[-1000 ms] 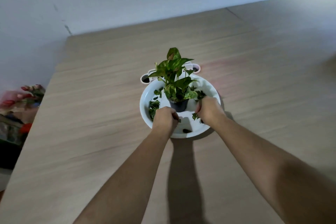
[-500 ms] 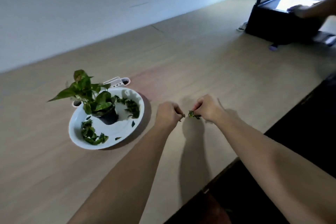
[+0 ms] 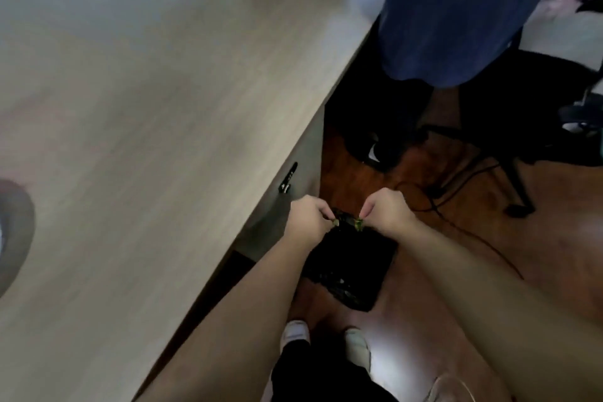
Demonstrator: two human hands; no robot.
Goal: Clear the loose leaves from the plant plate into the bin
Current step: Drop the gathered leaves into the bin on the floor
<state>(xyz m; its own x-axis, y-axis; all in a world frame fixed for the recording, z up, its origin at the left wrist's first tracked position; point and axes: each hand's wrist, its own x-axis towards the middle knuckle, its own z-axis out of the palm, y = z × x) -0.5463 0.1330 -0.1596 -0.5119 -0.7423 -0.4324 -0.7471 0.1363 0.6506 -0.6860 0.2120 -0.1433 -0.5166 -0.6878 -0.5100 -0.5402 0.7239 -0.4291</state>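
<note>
Now both hands are held off the tabletop (image 3: 137,101) edge, above a black bin (image 3: 352,264) that stands on the wooden floor (image 3: 489,238). The left hand (image 3: 308,222) has its fingers pinched together on a small green leaf (image 3: 334,222). The right hand (image 3: 386,214) pinches more leaf scraps (image 3: 359,224) the same way. Both pinches hang close together over the bin's far rim, not touching it as far as can be told. Below, the person's pale shoes (image 3: 295,334) stand just beside the bin. Farther off, another person in blue cloth (image 3: 456,10) stands by the tabletop, near a chair base (image 3: 509,166) and cables (image 3: 456,179).
</note>
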